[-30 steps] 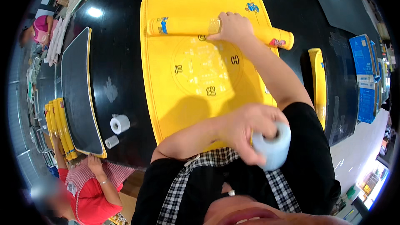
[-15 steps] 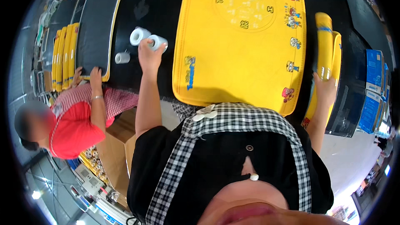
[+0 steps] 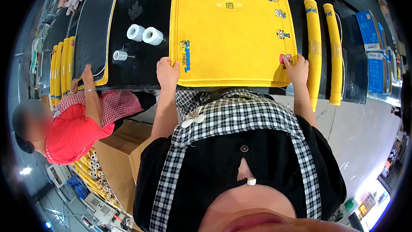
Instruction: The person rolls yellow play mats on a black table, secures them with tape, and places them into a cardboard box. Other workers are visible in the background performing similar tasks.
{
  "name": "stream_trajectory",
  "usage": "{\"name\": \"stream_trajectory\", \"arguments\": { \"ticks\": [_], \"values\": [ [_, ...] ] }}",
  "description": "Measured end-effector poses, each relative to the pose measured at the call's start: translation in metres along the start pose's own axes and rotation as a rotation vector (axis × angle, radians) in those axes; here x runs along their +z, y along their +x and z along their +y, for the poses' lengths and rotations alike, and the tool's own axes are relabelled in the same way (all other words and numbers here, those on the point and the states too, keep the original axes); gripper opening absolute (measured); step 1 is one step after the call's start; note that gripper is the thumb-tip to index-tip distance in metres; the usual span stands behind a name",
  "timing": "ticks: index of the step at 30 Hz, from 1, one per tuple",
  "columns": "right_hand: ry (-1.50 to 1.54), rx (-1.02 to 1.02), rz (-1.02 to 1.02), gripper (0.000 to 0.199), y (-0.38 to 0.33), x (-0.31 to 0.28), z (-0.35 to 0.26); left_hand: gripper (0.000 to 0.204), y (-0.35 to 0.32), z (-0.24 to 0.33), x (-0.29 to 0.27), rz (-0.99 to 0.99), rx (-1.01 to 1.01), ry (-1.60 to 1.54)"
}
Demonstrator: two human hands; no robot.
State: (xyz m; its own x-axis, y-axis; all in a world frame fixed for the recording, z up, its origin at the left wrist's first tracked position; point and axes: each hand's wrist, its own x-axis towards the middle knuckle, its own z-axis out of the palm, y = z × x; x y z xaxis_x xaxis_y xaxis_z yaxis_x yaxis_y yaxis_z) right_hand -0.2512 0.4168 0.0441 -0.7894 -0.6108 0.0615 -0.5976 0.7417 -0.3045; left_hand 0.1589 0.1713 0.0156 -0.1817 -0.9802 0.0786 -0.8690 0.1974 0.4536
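Yellow mat (image 3: 231, 38): near edge pinched at both corners, left hand (image 3: 168, 72) fingers curled over the left corner, right hand (image 3: 296, 68) fingers curled over the right. Mat lies flat on the black worktop (image 3: 150, 66), running straight away from the fingers, both hands equally near. Printed round emblem and small cartoon figures. Beyond the left fingers, white tape rolls (image 3: 145, 34); outside the right fingers, two rolled yellow mats (image 3: 324, 47).
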Motion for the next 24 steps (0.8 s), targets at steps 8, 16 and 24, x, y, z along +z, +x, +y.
{"name": "stream_trajectory", "arguments": {
  "ticks": [8, 16, 24],
  "values": [
    [0.374, 0.194, -0.273, 0.046, 0.048, 0.006, 0.012, 0.033, 0.038, 0.026, -0.011, -0.475, -0.305, -0.622],
    [1.400, -0.012, -0.002, 0.029, 0.015, -0.170, 0.031, 0.049, 0.000, 0.084, -0.205, -0.340, 0.126, -1.570],
    [1.464, 0.109, 0.059, 0.038, -0.001, -0.228, 0.065, 0.041, -0.019, 0.070, -0.264, -0.434, 0.260, -1.479]
  ]
}}
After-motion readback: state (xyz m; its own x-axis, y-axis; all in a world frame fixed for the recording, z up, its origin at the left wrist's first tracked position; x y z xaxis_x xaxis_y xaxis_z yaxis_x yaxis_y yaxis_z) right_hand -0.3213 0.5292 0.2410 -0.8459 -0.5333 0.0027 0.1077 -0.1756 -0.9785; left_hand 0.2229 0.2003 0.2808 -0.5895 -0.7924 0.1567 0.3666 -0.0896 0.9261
